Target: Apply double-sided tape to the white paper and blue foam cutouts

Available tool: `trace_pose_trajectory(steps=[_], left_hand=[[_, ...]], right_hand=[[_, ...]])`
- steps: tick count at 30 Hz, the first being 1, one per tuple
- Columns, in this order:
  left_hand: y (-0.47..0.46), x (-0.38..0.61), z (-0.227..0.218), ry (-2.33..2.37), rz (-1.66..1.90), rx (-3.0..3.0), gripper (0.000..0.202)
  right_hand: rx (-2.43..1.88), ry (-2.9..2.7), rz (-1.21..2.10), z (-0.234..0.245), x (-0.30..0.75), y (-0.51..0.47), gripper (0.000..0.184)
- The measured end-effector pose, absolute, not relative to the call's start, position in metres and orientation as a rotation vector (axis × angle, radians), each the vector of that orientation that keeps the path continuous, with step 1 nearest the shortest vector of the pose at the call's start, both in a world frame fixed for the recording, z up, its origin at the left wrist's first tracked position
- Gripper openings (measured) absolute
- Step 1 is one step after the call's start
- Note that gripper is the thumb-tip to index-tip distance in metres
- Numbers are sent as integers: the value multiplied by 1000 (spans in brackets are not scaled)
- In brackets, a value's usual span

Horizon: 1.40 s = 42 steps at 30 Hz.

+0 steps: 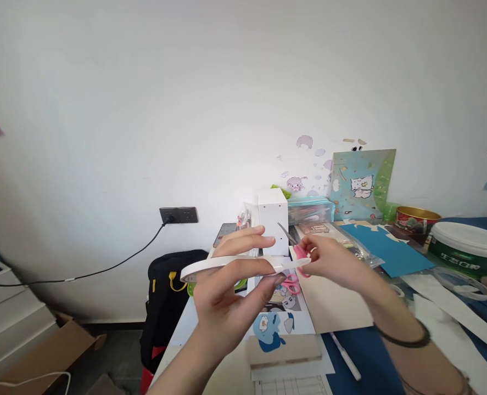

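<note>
My left hand (235, 296) is raised over the desk, its thumb and index finger pinching a thin roll of white tape (202, 267) seen nearly edge-on. From the pinch, a short white tail of the tape reaches right to my other hand. My right hand (323, 255) is closed round pink-handled scissors (300, 255), whose blades point up and left. Whether its fingertips also touch the tape's end, I cannot tell. Below lie a second pair of pink handles (291, 284) and blue character cutouts (268, 329) on a flat beige block (284, 351).
A white box (273, 214) stands against the wall, beside a clear pencil pouch (311, 210). Blue card (387, 249), a white-lidded green tub (468, 249) and paper scraps lie to the right. A white pen (345, 356) is in front. A black backpack (164, 307) stands left of the desk.
</note>
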<state>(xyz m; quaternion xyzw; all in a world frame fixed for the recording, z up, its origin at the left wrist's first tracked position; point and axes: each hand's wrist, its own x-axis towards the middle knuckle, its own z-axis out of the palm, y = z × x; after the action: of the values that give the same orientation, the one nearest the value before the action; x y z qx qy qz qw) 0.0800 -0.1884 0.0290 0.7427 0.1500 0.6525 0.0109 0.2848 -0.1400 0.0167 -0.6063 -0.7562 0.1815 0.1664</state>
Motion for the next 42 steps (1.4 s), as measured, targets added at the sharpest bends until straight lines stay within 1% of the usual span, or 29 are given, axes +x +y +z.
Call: trace_pose_trajectory(steps=[2,4,5,8,10,14,16,23,28,32,35,39,42], left_hand=[[-189,80,30,435,1987,2322,19],[-190,80,30,415,1922,2302,19],[-191,80,31,410,1884,2286,19],[-190,81,30,401,1808,2230,20],[-189,80,30,383,1799,2213,19],[-185,80,29,374,1810,2203,16],[-184,80,29,385,1826,2190,14],[-183,74,32,377,1888,2259,13],[-184,72,34,352,1949,2389,13],[-184,71,35,359,1981,2445,10],[-184,70,35,380,2017,2445,8],[-182,67,35,403,2062,2439,5],[-182,67,37,356,2068,2451,1]], right_hand=[[-1317,-2074,895,32,305,-148,17],[-1059,-1972,1066,42,317,-157,14],[-966,-1946,1115,44,320,-162,17],[-759,-2000,1266,47,318,-174,33],[-669,-2091,1337,46,312,-180,39],[-630,-2142,1360,46,300,-185,44],[-636,-2125,1374,47,296,-185,42],[-634,-2148,1387,41,293,-181,14],[-649,-2176,1292,38,296,-185,7],[-715,-2194,1297,45,292,-192,5],[-774,-2212,1316,49,288,-196,7],[-726,-2200,1272,44,287,-196,10],[-677,-2169,1327,40,289,-196,11]])
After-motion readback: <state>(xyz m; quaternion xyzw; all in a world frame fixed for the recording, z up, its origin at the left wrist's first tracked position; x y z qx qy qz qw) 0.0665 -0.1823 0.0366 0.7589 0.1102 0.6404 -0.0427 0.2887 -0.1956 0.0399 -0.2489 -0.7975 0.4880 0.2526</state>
